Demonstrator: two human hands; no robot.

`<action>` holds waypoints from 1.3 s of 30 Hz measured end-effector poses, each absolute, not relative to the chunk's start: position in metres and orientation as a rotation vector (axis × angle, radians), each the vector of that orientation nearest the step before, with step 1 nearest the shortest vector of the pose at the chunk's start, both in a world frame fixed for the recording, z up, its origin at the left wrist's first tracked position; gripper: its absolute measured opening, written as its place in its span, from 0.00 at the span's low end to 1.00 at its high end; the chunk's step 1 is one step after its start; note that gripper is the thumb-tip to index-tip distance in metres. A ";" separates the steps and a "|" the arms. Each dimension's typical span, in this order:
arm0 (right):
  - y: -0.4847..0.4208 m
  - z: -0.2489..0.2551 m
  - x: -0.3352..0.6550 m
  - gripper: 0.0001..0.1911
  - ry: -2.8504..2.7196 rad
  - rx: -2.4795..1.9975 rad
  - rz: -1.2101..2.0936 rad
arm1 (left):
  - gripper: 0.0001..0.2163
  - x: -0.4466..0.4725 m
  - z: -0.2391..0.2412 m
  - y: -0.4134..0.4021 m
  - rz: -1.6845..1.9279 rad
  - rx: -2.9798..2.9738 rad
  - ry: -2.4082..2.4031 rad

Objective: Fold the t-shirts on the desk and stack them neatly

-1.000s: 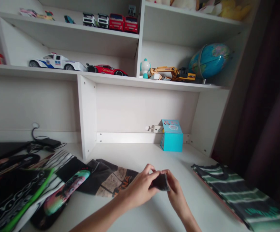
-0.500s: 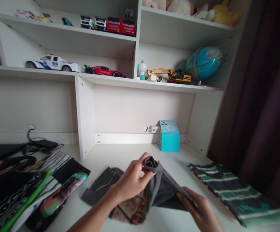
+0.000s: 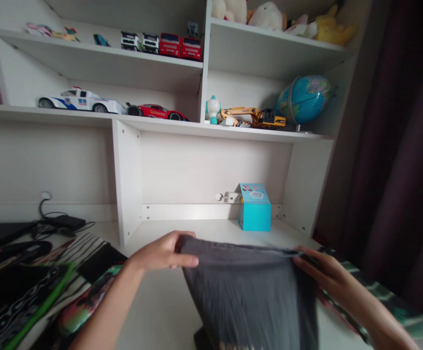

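Note:
A dark grey T-shirt (image 3: 250, 287) hangs stretched between my two hands above the white desk, its lower part blurred and running out of the frame's bottom. My left hand (image 3: 169, 253) pinches its upper left corner, thumb in front. At the upper right corner, my right hand (image 3: 319, 267) grips the same edge, with its fingers partly smeared by motion. Only a sliver of the printed area shows at the bottom edge. To the right, partly behind my right arm, lies a folded green-and-black striped shirt (image 3: 412, 316).
Several printed garments (image 3: 25, 296) lie heaped at the left, beside a black power adapter (image 3: 65, 222) with cables. A turquoise desk calendar (image 3: 256, 216) stands at the back near a wall socket (image 3: 232, 198). Shelves above hold toy cars (image 3: 82, 99), a toy excavator (image 3: 251, 116) and a globe (image 3: 304, 99).
The grey T-shirt went from bunched and partly lying on the desk to lifted and spread wide. My left hand moved left, my right hand moved up and slightly right.

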State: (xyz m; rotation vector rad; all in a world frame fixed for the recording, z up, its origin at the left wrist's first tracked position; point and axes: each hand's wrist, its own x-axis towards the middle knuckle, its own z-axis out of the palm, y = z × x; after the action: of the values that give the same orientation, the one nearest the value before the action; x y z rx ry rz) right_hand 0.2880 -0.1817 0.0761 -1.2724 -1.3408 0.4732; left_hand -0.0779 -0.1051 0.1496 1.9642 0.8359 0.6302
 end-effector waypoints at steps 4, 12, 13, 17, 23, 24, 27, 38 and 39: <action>-0.124 0.123 0.249 0.17 -1.309 -1.072 0.504 | 0.13 -0.057 0.144 -0.048 1.304 1.783 0.974; -0.176 0.146 0.230 0.11 -1.355 -0.944 -0.283 | 0.12 -0.071 0.203 -0.109 1.949 2.180 0.842; -0.182 0.133 0.241 0.13 -1.430 -1.039 -0.216 | 0.11 -0.077 0.201 -0.120 1.714 2.321 0.936; -0.195 0.069 0.295 0.17 -1.757 -1.428 0.195 | 0.07 -0.092 0.177 -0.141 0.435 2.608 1.059; -0.192 0.013 0.319 0.20 -1.939 -1.785 0.442 | 0.21 -0.053 0.127 -0.113 -0.185 2.392 0.723; -0.187 0.012 0.312 0.21 -1.923 -1.798 0.374 | 0.22 -0.041 0.115 -0.104 -0.124 2.421 0.694; -0.166 0.013 0.275 0.25 -1.957 -1.770 0.231 | 0.21 -0.008 0.071 -0.073 0.196 2.596 0.780; -0.125 -0.037 0.204 0.34 -2.184 -1.969 0.229 | 0.38 -0.034 -0.032 0.014 0.212 2.347 1.830; -0.125 -0.038 0.205 0.34 -2.197 -1.957 0.228 | 0.38 -0.042 -0.031 0.018 0.199 2.308 1.903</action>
State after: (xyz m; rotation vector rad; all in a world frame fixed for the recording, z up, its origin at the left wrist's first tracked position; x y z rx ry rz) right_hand 0.2051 -0.1246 -0.0378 -1.9575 -2.1968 0.2284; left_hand -0.0420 0.0183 -0.0312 2.3078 1.9028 0.1988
